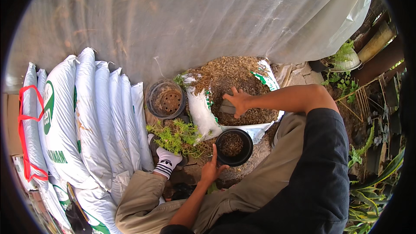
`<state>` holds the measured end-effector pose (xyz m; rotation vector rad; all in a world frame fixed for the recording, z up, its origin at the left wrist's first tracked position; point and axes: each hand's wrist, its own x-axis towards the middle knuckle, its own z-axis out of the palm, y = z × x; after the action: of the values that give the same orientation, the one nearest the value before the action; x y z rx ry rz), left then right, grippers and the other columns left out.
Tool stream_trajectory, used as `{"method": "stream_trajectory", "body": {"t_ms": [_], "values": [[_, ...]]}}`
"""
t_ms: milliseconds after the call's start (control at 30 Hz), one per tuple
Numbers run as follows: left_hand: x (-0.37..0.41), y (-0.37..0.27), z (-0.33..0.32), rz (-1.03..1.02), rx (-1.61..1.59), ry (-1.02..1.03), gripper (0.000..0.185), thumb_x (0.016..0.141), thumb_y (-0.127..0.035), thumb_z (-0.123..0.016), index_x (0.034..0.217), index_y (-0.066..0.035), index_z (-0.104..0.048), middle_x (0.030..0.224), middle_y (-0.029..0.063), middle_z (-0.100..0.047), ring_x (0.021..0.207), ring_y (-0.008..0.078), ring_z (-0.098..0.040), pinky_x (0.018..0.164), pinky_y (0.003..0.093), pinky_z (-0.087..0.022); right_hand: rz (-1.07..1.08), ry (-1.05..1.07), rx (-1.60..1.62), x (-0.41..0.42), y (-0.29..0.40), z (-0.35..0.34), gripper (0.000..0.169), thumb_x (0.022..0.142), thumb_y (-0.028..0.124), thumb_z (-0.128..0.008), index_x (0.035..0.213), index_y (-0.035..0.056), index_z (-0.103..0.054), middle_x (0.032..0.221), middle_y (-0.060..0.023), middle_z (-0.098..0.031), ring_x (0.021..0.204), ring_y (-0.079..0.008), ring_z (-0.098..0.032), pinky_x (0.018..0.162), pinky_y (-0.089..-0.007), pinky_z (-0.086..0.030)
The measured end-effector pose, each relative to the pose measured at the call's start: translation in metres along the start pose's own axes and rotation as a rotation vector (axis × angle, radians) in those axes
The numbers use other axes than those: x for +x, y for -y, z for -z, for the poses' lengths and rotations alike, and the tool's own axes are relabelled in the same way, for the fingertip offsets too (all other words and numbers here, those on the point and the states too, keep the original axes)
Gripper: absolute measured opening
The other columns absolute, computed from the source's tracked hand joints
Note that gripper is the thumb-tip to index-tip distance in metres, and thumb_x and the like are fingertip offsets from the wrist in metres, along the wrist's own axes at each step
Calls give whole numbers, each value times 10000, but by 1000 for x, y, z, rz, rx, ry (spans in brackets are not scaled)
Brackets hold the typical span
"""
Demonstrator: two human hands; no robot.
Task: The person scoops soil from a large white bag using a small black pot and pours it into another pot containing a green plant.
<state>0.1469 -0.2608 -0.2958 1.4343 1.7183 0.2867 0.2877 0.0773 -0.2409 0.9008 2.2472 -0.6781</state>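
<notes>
My right hand (239,101) reaches into an open white sack (203,113) of loose brown planting mix (242,71). Its fingers are spread over a small grey block-like object or container (227,107), which they grip or press at the mix. Just below the sack stands a round black plant pot (248,156) with some brown mix inside. My left hand (211,170) is at the pot's lower left, its index finger and thumb apart along the outside of the rim; its other fingers are partly hidden.
An empty dark pot with drainage holes (165,100) stands left of the sack, above a leafy green plant (175,138). Full white sacks (87,117) line the left, one with a red strap (22,117). A plastic sheet (195,16) hangs behind. Plants (362,149) grow at right.
</notes>
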Motion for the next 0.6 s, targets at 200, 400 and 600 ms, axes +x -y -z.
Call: {"method": "stream_trajectory", "body": {"t_ms": [200,400,600], "values": [[-2,11,-11,-67,6,-110,1297,833,-432,-842,1654,-189,132,819,222,-728,725,411,-715,632,473,-539,-9,132,-75,-7,-6,-9,1139,678,424,-911,1593,310,-241,1618,-258,-181,1384,-490,-441,1022,-566,-519],[-3,0,-9,-46,6,-104,1305,833,-424,-842,1649,-194,151,830,226,-733,746,425,-718,647,487,-540,-63,130,330,-8,-46,-8,1105,709,468,-874,1589,181,-271,1595,-246,-293,1375,-430,-475,987,-543,-549],[-2,4,-22,6,110,-134,1303,829,-433,-840,1650,-189,142,820,161,-737,726,391,-716,644,485,-542,-87,101,580,-51,-58,21,1082,759,454,-849,1600,117,-259,1618,-233,-291,1453,-408,-407,1032,-523,-563]]}}
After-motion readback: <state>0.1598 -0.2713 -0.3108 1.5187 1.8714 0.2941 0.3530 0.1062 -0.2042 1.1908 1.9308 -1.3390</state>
